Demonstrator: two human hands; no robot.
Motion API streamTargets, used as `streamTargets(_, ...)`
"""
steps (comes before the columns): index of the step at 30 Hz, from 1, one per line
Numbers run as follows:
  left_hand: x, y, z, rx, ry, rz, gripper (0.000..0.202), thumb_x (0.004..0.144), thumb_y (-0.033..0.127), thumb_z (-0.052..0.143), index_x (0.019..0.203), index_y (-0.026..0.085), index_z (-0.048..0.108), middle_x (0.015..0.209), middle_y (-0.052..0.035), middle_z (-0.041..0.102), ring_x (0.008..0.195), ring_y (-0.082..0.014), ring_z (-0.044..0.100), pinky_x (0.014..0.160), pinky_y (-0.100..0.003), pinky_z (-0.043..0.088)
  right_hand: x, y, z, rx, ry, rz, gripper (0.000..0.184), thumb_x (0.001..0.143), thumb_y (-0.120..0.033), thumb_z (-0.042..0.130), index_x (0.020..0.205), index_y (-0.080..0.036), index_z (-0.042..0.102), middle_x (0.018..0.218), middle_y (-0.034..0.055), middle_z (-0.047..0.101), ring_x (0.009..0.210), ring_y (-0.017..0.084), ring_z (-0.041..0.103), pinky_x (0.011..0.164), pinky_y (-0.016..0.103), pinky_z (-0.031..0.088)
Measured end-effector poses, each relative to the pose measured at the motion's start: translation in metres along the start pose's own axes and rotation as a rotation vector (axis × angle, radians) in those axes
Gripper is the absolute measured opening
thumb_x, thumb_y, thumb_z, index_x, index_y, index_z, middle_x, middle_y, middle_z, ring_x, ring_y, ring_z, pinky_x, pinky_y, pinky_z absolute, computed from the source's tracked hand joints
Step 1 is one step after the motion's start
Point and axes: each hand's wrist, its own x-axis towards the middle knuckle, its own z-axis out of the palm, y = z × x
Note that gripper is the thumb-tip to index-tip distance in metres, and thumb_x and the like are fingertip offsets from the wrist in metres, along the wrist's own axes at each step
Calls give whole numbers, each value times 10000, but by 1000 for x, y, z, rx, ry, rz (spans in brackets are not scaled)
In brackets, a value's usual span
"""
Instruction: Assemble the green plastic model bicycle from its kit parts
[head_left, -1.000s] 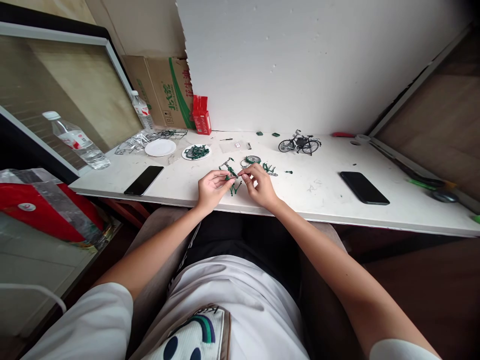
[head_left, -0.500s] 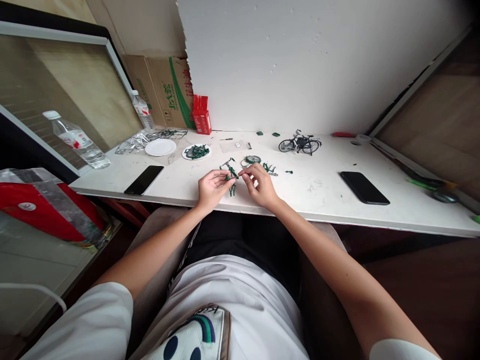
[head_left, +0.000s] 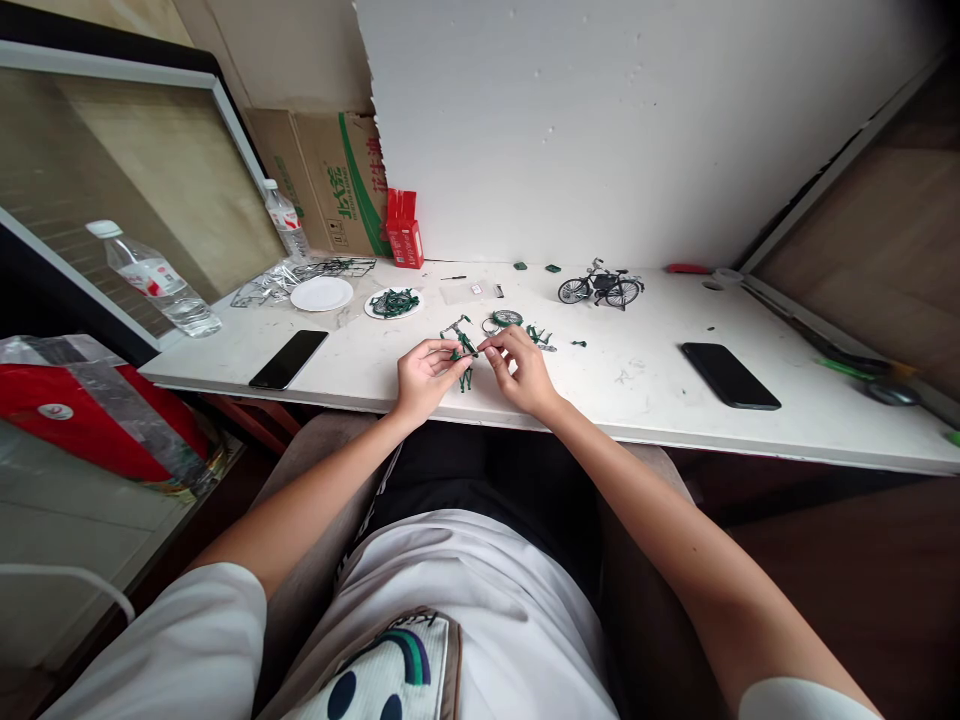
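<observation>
My left hand [head_left: 421, 378] pinches a small green model bicycle frame [head_left: 462, 352] just above the white table [head_left: 645, 385]. My right hand [head_left: 521, 372] is closed in a pinch at the frame's right end, on a tiny part I cannot make out. Just beyond the hands lie a small green wheel [head_left: 506, 319] and loose green parts [head_left: 541, 337]. A finished dark model bicycle [head_left: 600, 287] stands farther back on the table.
A black phone [head_left: 289, 358] lies left of the hands, another phone [head_left: 730, 375] to the right. A plate of green parts [head_left: 393, 302], an empty white plate [head_left: 321, 294], plastic wrapping, a red box [head_left: 405, 240], a cardboard box and two water bottles [head_left: 154, 281] are at the back left.
The green frame has dropped slightly in my fingers. Both hands stay in the same place.
</observation>
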Motion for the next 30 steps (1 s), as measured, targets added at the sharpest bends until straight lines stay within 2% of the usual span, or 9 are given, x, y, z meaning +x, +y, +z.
streamTargets(8, 0, 0, 1, -6, -4, 13, 441, 695, 332, 973, 1022, 160, 733, 1051, -116, 786, 951, -212, 771, 961, -400, 634, 0, -3, -1, -17, -5, -19, 330, 1104, -495, 456, 1086, -270, 696, 1005, 105, 642, 975, 286, 609, 791, 450, 570)
streamTargets(12, 0, 0, 1, -2, 3, 3, 461, 685, 352, 980, 1020, 161, 727, 1057, -120, 786, 969, -226, 775, 983, -421, 626, 2, -5, -3, -64, -17, -36, 332, 1104, -494, 443, 1092, -276, 693, 1011, 109, 635, 993, 301, 604, 875, 494, 558)
streamTargets(15, 1, 3, 2, -17, 8, -12, 483, 670, 371, 991, 1007, 160, 717, 1052, -119, 782, 973, -237, 779, 1000, -446, 620, 3, -6, -3, -66, -15, -28, 343, 1106, -512, 429, 1085, -272, 673, 1006, 105, 627, 976, 295, 601, 884, 491, 546)
streamTargets(19, 3, 7, 3, -48, 30, -29, 510, 645, 384, 1005, 993, 162, 706, 1030, -102, 774, 965, -242, 780, 1008, -464, 615, 2, -5, 2, 14, 8, 61, 389, 1123, -548, 337, 1010, -260, 573, 976, 90, 590, 934, 268, 577, 874, 476, 537)
streamTargets(22, 5, 9, 3, -60, 60, -36, 523, 627, 375, 1016, 983, 160, 699, 1035, -97, 765, 978, -241, 774, 1019, -467, 607, -2, -5, 6, 143, -63, 127, 412, 1116, -603, 303, 960, -263, 476, 958, 68, 537, 902, 241, 554, 832, 441, 542)
streamTargets(25, 7, 10, 2, -82, 79, -46, 530, 618, 361, 1020, 986, 156, 698, 1055, -95, 757, 983, -234, 768, 1016, -458, 603, -6, -7, 8, 270, -178, 115, 468, 1040, -732, 418, 1018, -265, 434, 1032, 69, 529, 951, 235, 563, 790, 408, 548)
streamTargets(27, 9, 11, 1, -99, 86, -51, 527, 619, 345, 1019, 998, 156, 706, 1062, -90, 756, 976, -222, 765, 1007, -440, 603, -7, -9, 7, 310, -209, 96, 555, 955, -796, 541, 1069, -269, 412, 1115, 83, 536, 1014, 243, 575, 760, 383, 551)
streamTargets(30, 12, 11, -3, -125, 95, -52, 521, 614, 315, 1020, 1006, 154, 717, 1052, -82, 752, 964, -208, 761, 995, -415, 604, -5, -11, 8, 228, -202, 65, 624, 856, -744, 740, 1088, -274, 401, 1174, 85, 549, 1019, 235, 573, 733, 355, 536)
